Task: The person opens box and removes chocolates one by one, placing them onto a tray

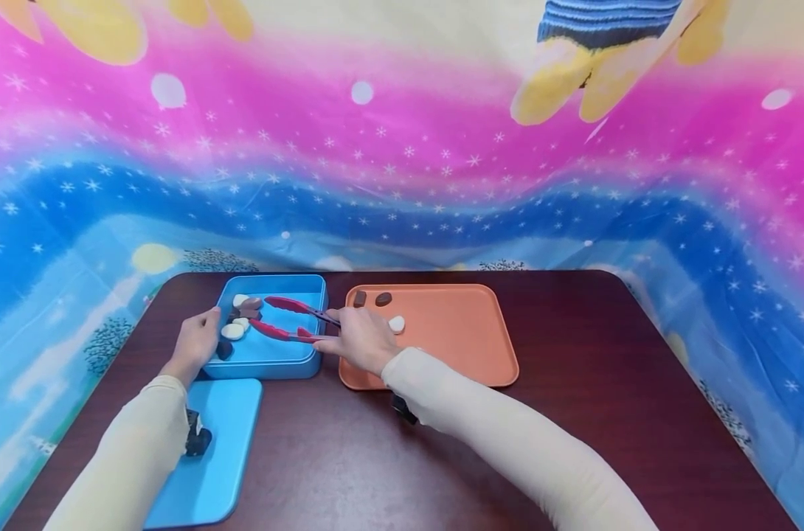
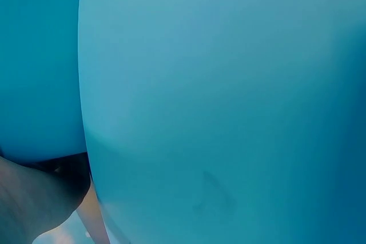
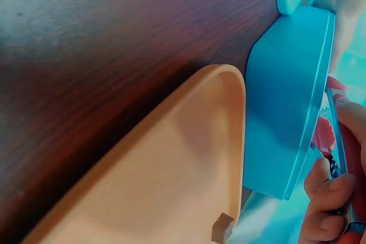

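At the left of the table is a blue box holding several chocolate-like pieces, among them a white oval piece, a brown piece and a dark piece. My left hand grips the box's left side, its thumb at the rim. With my right hand I hold red-tipped tongs. Their arms are spread over the inside of the box, tips beside the pieces, with nothing visible between them. In the right wrist view, fingers curl round the tongs. Blue surfaces fill most of the left wrist view.
An orange tray lies right of the box. On it are a brown square piece, a brown oval piece and a white piece. A flat blue lid lies before the box, under my left forearm. A patterned cloth hangs behind.
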Tool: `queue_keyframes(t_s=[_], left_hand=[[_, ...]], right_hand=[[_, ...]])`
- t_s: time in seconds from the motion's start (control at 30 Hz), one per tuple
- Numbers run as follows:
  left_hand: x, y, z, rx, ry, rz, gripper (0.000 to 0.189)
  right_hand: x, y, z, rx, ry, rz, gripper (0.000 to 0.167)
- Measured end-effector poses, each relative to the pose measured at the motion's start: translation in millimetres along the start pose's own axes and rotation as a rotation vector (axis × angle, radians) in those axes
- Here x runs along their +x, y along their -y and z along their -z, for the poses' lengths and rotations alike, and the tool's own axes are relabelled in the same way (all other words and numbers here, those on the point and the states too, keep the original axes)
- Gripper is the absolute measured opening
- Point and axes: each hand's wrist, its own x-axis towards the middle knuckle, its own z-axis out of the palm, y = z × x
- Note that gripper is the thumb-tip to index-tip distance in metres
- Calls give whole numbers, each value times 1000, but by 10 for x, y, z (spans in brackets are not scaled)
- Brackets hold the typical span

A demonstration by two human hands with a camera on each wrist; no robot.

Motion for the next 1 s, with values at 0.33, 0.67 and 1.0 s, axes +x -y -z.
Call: queue_keyframes(t_s=[0.33, 0.67, 1.0], left_hand=[[16, 13, 5, -18, 17, 22, 76], [33, 12, 6, -16, 17, 20, 75], [48, 14, 13, -16, 32, 36, 75]], right_hand=[[169, 142, -30, -126, 16, -2, 50], [266, 172, -74, -216, 9, 28, 45], [297, 215, -109, -275, 22, 23, 49]])
